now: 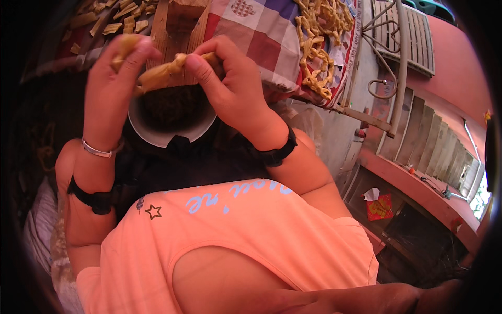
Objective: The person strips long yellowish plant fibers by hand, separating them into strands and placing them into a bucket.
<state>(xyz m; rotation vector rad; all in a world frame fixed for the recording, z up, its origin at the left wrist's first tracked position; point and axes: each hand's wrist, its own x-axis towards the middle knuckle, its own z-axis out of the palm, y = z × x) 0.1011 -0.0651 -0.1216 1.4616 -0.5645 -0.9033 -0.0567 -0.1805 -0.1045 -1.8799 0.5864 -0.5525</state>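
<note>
My left hand (pixel 111 82) is raised, blurred, with its fingers closed around a yellow piece (pixel 127 45). My right hand (pixel 241 88) pinches a pliable yellow strip (pixel 162 75) between thumb and forefinger, near a bunched, knot-like part. The strip stretches across the gap towards my left hand; whether it joins the piece there is hidden. Below both hands sits a round container with a pale rim (pixel 155 137) and dark contents that I cannot make out. Behind the strip, a wooden board (pixel 159 33) with a recessed middle runs away from me.
Short yellow cut pieces (pixel 113 28) lie scattered at the far left. A checked cloth (pixel 270 51) covers the table, and looped, knotted yellow strips (pixel 317 74) lie on its right part. Beyond stands a metal frame (pixel 400 70). Slatted panels (pixel 425 133) are farther right.
</note>
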